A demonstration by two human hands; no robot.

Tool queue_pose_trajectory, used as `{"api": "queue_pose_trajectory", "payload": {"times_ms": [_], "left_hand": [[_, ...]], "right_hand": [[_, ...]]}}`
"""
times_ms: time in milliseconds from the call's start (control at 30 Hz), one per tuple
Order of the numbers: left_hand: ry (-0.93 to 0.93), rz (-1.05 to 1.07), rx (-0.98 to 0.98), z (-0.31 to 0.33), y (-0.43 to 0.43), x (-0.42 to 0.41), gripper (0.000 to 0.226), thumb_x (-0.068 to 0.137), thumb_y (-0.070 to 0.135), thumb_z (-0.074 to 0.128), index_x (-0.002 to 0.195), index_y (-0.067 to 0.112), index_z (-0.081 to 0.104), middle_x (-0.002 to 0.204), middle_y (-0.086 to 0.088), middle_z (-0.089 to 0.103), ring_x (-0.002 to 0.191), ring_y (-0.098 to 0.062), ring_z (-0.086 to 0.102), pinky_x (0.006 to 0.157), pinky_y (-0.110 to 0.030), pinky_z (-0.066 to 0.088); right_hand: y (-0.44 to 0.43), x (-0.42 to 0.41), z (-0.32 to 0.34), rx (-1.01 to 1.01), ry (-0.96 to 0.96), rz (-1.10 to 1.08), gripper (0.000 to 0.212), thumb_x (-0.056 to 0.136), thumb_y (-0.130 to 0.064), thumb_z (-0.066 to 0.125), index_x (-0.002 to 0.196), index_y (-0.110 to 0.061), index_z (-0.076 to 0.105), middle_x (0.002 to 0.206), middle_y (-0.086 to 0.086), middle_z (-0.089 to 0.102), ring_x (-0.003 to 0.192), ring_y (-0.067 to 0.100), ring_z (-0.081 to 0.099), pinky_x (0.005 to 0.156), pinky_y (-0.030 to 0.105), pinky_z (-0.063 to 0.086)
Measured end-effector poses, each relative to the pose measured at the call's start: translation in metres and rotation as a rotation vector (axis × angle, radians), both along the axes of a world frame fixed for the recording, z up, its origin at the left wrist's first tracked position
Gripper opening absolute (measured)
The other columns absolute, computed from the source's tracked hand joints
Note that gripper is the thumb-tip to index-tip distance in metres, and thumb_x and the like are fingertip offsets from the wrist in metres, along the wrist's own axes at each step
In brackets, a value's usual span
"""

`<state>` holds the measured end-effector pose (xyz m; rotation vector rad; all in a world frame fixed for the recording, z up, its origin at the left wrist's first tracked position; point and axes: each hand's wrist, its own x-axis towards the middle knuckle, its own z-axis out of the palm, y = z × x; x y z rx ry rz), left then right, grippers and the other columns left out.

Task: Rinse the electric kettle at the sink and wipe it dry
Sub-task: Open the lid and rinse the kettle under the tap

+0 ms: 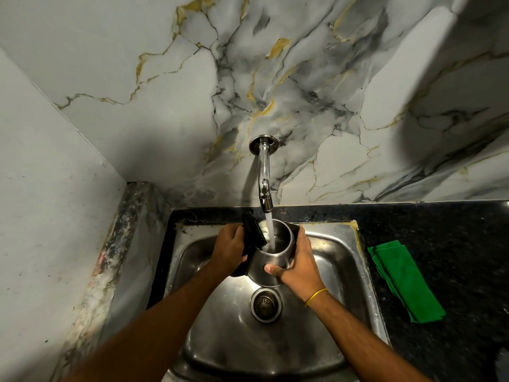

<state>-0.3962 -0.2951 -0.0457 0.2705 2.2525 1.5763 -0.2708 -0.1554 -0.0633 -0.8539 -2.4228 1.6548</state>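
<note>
The steel electric kettle (271,267) is held upright over the steel sink (355,274), its black lid (252,228) swung open to the left. Water runs from the wall tap (265,186) straight into the kettle's mouth. My left hand (228,248) grips the black handle on the kettle's left side. My right hand (298,263) wraps the kettle's right wall, thumb across the front. A folded green cloth (405,279) lies on the dark counter to the right of the sink.
The sink drain (265,305) sits just below the kettle. A black speckled counter (454,244) runs to the right. A marble-patterned wall stands behind the tap, and a plain wall closes off the left side.
</note>
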Motion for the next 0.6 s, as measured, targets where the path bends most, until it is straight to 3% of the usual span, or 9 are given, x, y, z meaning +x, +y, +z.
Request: {"api": "queue_pose_trajectory", "payload": {"times_ms": [200, 300, 400, 467, 533, 600], "left_hand": [[0.001, 0.051, 0.012, 0.008, 0.002, 0.004, 0.045, 0.106, 0.008, 0.040, 0.065, 0.020, 0.055, 0.061, 0.003, 0.056, 0.050, 0.001, 0.058, 0.050, -0.021, 0.044], [0.019, 0.061, 0.038, 0.012, 0.003, 0.005, 0.047, 0.106, 0.005, 0.040, 0.063, 0.018, 0.054, 0.061, 0.002, 0.055, 0.049, 0.007, 0.056, 0.052, -0.014, 0.043], [0.040, 0.034, 0.060, 0.012, 0.002, 0.003, 0.043, 0.104, 0.017, 0.042, 0.063, 0.019, 0.055, 0.060, 0.003, 0.055, 0.049, 0.003, 0.053, 0.051, -0.016, 0.041], [0.027, 0.043, 0.056, 0.009, 0.001, 0.002, 0.039, 0.098, 0.028, 0.042, 0.062, 0.021, 0.055, 0.060, 0.003, 0.055, 0.050, 0.000, 0.051, 0.053, -0.029, 0.043], [-0.011, 0.058, 0.060, 0.009, 0.001, 0.003, 0.040, 0.102, 0.026, 0.042, 0.065, 0.021, 0.058, 0.064, 0.002, 0.059, 0.055, -0.002, 0.056, 0.060, -0.038, 0.048], [0.020, 0.042, 0.062, 0.009, 0.000, 0.004, 0.037, 0.099, 0.029, 0.042, 0.068, 0.020, 0.061, 0.067, 0.000, 0.063, 0.058, 0.000, 0.060, 0.062, -0.036, 0.049]], "right_hand": [[0.002, 0.001, 0.000, -0.007, 0.011, -0.007, 0.135, 0.053, -0.050, 0.089, 0.164, -0.024, 0.016, 0.164, -0.002, 0.035, 0.149, 0.017, 0.039, 0.123, 0.045, 0.038], [0.003, 0.001, 0.013, -0.005, 0.060, -0.051, 0.125, 0.061, -0.060, 0.078, 0.165, -0.023, 0.018, 0.169, -0.003, 0.026, 0.149, 0.006, 0.029, 0.124, 0.034, 0.030], [0.004, -0.008, 0.031, 0.068, 0.178, -0.146, 0.101, 0.075, -0.060, 0.068, 0.160, -0.019, 0.033, 0.162, 0.000, 0.039, 0.147, 0.008, 0.036, 0.124, 0.036, 0.032], [0.007, -0.019, 0.044, 0.127, 0.247, -0.186, 0.084, 0.082, -0.054, 0.067, 0.154, -0.016, 0.044, 0.152, 0.001, 0.052, 0.142, 0.013, 0.048, 0.121, 0.041, 0.039], [0.010, -0.034, 0.058, 0.187, 0.278, -0.163, 0.073, 0.085, -0.048, 0.069, 0.148, -0.015, 0.051, 0.145, 0.001, 0.059, 0.137, 0.015, 0.054, 0.118, 0.042, 0.043], [0.010, -0.047, 0.069, 0.245, 0.279, -0.101, 0.067, 0.086, -0.046, 0.070, 0.144, -0.017, 0.057, 0.142, 0.000, 0.064, 0.134, 0.015, 0.057, 0.116, 0.043, 0.044]]}}
